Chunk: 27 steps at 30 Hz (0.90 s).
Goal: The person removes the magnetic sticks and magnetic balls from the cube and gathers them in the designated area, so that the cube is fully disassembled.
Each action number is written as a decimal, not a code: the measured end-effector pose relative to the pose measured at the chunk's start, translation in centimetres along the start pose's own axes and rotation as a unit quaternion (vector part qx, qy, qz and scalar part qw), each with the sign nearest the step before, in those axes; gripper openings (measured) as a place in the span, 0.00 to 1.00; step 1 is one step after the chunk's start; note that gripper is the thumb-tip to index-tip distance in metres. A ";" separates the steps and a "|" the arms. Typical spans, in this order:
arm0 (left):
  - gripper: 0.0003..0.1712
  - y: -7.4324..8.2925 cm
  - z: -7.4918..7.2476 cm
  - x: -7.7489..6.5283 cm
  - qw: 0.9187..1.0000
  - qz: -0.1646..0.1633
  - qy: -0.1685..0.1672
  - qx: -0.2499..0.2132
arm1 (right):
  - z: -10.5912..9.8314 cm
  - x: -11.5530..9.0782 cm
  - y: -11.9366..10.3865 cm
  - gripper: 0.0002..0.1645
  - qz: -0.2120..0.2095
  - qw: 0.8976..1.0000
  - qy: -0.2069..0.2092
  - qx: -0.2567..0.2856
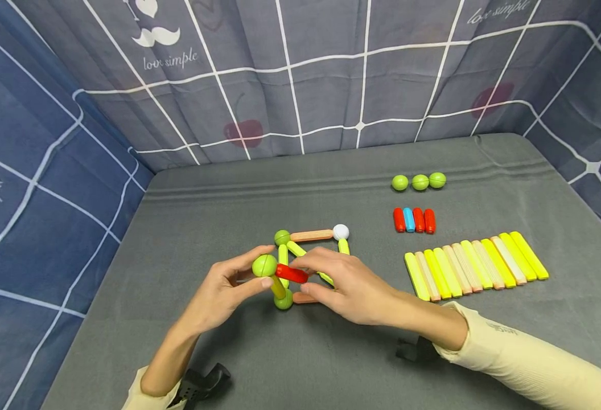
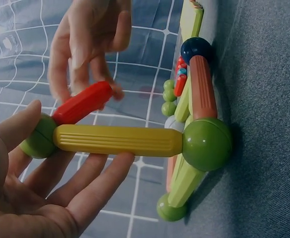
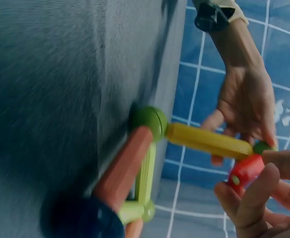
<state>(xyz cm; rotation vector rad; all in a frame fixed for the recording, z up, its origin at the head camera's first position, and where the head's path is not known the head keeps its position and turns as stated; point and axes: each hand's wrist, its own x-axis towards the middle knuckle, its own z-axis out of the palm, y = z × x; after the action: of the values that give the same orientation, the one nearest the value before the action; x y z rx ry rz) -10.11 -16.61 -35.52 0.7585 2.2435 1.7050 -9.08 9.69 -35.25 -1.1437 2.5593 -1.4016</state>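
My left hand (image 1: 223, 293) holds a green ball (image 1: 264, 266) between thumb and fingers. That ball tops an upright yellow rod (image 2: 117, 140), whose foot meets another green ball (image 2: 207, 144) on the table. A short red rod (image 1: 291, 273) sticks out sideways from the held ball. At its free end, the curled fingers and thumb of my right hand (image 1: 344, 282) pinch it. Below lies a flat frame of pink rods (image 1: 312, 234) and yellow-green rods (image 1: 283, 256), joined by balls, one of them white (image 1: 340, 232). A dark blue ball (image 2: 196, 50) of the frame is hidden in the head view.
Right of the frame lies a row of several long yellow and pale rods (image 1: 477, 266). Behind it are short red rods (image 1: 419, 220) with a blue rod (image 1: 409, 220) among them. Three loose green balls (image 1: 420, 182) sit farther back. A checked curtain (image 1: 326, 74) encloses the table.
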 end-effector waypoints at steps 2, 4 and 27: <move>0.29 0.0 0.0 -0.1 1.000 0.004 0.000 0.001 | 0.7 0.7 -0.1 0.18 -0.017 1.000 0.007 -0.003; 0.29 0.0 0.0 -0.1 1.000 0.004 0.000 0.000 | 1.2 1.2 -0.1 0.19 -0.030 0.999 0.016 -0.007; 0.27 0.0 0.0 -0.4 1.000 -0.010 0.018 0.021 | -3.3 -0.4 1.1 0.18 0.070 0.993 0.096 -0.014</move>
<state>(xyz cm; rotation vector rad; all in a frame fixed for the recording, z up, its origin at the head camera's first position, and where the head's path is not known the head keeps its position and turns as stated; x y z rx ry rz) -9.74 -16.79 -35.54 0.7174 2.3097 1.6800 -10.53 12.73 -34.20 -0.8498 2.7322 -1.5164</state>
